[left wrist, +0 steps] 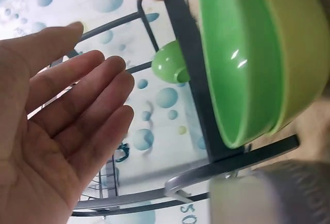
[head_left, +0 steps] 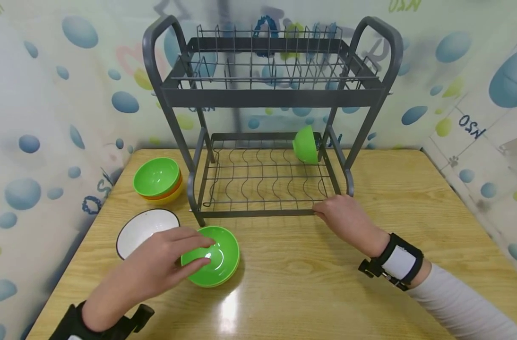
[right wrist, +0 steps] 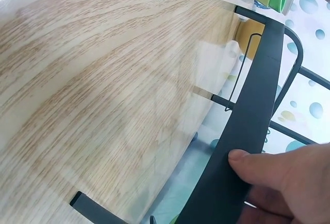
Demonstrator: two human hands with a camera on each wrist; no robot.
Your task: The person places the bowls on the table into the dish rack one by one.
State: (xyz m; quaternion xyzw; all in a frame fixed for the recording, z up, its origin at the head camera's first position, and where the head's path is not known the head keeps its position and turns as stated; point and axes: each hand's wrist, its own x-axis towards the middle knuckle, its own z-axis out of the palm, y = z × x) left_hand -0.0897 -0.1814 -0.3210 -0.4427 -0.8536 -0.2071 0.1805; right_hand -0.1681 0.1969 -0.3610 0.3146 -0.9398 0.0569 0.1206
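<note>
My left hand (head_left: pixel 165 257) hovers at the near green bowl (head_left: pixel 226 259), its thumb and fingers apart over the bowl's left side and nothing held. In the left wrist view, that green bowl (left wrist: pixel 224 74) sits nested in a yellowish-green one (left wrist: pixel 299 54); the left palm (left wrist: pixel 46 147) shows bare. My right hand (head_left: pixel 345 219) grips the lower front rail of the dark grey dish rack (head_left: pixel 258 213) near its right end. The right wrist view shows the thumb (right wrist: pixel 252 163) on the rail's face, other fingers behind it. Another green bowl (head_left: pixel 305 145) stands on edge at the lower tier's right.
Left of the rack, a green bowl (head_left: pixel 156 177) tops a stack with an orange bowl (head_left: pixel 173 189) and a yellow bowl (head_left: pixel 169 199). A dark-rimmed white plate (head_left: pixel 143 229) lies partly behind my left hand. The rack's wire upper tier (head_left: pixel 271 98) rises above, near the patterned wall.
</note>
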